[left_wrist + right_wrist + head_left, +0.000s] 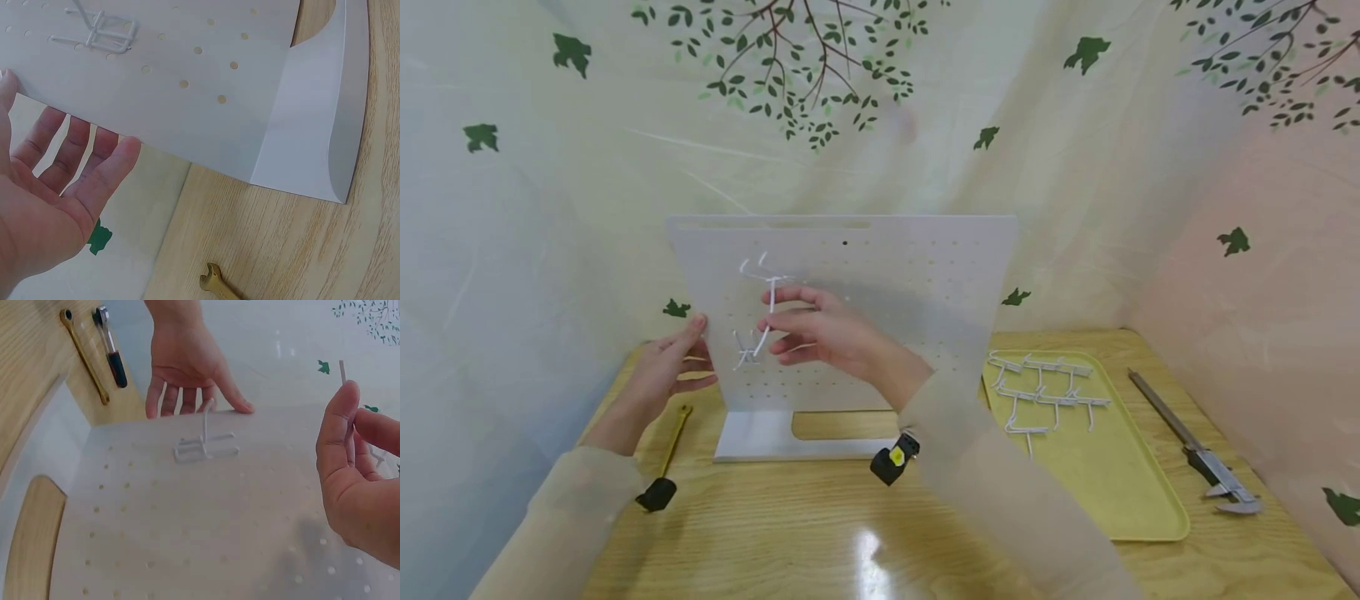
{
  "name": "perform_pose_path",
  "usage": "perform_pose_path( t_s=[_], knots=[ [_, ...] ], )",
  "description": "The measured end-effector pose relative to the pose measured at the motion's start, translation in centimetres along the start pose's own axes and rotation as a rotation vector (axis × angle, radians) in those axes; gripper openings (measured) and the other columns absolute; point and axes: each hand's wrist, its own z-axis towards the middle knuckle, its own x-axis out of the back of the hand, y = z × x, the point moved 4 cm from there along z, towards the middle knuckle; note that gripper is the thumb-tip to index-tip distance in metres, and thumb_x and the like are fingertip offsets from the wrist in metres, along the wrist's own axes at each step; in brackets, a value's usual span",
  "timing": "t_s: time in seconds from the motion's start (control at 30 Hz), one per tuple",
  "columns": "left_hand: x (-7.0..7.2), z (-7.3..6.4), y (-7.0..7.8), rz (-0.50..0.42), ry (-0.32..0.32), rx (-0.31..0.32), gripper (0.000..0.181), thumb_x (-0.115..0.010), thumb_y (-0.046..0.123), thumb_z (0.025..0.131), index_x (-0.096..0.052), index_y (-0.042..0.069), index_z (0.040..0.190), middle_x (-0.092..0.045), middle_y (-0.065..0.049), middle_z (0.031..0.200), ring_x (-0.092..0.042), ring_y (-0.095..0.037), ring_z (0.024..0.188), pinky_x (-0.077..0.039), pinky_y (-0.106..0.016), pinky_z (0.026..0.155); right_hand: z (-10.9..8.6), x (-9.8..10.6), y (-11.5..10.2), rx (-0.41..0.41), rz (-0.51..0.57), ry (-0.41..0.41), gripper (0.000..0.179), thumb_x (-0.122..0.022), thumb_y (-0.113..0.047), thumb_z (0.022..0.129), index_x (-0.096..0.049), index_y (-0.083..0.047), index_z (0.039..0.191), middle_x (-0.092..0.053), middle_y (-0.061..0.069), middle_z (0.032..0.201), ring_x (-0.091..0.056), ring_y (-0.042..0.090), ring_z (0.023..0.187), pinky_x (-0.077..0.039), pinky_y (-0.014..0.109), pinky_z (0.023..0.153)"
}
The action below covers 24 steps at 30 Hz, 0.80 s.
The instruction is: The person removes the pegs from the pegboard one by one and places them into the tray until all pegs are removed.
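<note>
A white pegboard (917, 325) stands upright on its base on the wooden table. My left hand (662, 367) grips its left edge, thumb in front and fingers behind in the left wrist view. One white wire hook (112, 34) sits on the board near that edge, its prong sticking out. My right hand (838, 333) pinches another white hook (772, 302) between thumb and fingers, in front of the board and above the mounted hook. Its two-armed end points up and left, apparently apart from the board. Fingers cover part of this hook in the right wrist view.
Right of the board lies a yellow tray (1120, 492) with several white hooks (1056, 400). Beyond it is a caliper (1195, 450). At the left are a brass-coloured wrench (84, 356) and a ratchet with a dark handle (112, 353). Printed fabric surrounds the table.
</note>
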Motion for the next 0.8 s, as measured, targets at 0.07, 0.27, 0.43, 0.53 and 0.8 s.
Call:
perform_pose_path(
  t_s=[0.07, 0.27, 0.43, 0.53, 0.8],
  knots=[
    [0.0, 0.0, 0.0, 0.000, 0.004, 0.001, 0.084, -0.045, 0.075, 0.093, -0.055, -0.001, 0.129, -0.057, -0.019, 0.122, -0.067, -0.019, 0.098, -0.060, -0.034, 0.082, -0.6, 0.7, -0.2, 0.020, -0.042, 0.000, 0.043, -0.059, -0.007, 0.103, -0.047, -0.001, 0.144, -0.057, 0.029, 0.132, -0.067, 0.019, 0.078, -0.061, 0.029, 0.073],
    [0.1, 0.0, 0.0, -0.017, 0.007, 0.001, 0.082, -0.045, 0.073, 0.094, -0.057, -0.002, 0.126, -0.059, -0.016, 0.118, -0.067, -0.019, 0.095, -0.060, -0.035, 0.081, -3.1, 3.2, -1.0, 0.081, -0.094, 0.014, 0.042, -0.059, -0.009, 0.103, -0.047, 0.001, 0.143, -0.066, 0.017, 0.111, -0.069, 0.029, 0.090, -0.061, 0.037, 0.079],
    [0.2, 0.1, -0.1, -0.020, 0.000, -0.009, 0.082, -0.044, 0.071, 0.096, -0.055, -0.002, 0.131, -0.059, -0.017, 0.120, -0.066, -0.021, 0.097, -0.060, -0.036, 0.082, -5.8, 5.0, -1.6, 0.110, -0.093, 0.055, 0.043, -0.060, -0.011, 0.103, -0.047, 0.002, 0.142, -0.067, 0.015, 0.109, -0.069, 0.038, 0.099, -0.061, 0.042, 0.081],
    [0.3, 0.1, -0.1, -0.025, -0.001, -0.007, 0.081, -0.044, 0.070, 0.096, -0.055, -0.002, 0.131, -0.059, -0.015, 0.118, -0.067, -0.020, 0.097, -0.060, -0.035, 0.082, -7.4, 6.1, -1.9, 0.121, -0.106, 0.092, 0.044, -0.062, -0.012, 0.103, -0.047, 0.003, 0.141, -0.067, 0.017, 0.111, -0.069, 0.040, 0.100, -0.062, 0.043, 0.079],
    [0.1, -0.3, 0.1, -0.045, 0.000, -0.005, 0.077, -0.047, 0.071, 0.095, -0.059, 0.000, 0.125, -0.061, -0.012, 0.114, -0.067, -0.019, 0.095, -0.060, -0.035, 0.082, -11.7, 9.2, -2.3, 0.156, -0.254, 0.191, 0.042, -0.064, -0.014, 0.102, -0.051, 0.002, 0.138, -0.065, 0.021, 0.118, -0.070, 0.039, 0.097, -0.062, 0.047, 0.077]
  ],
)
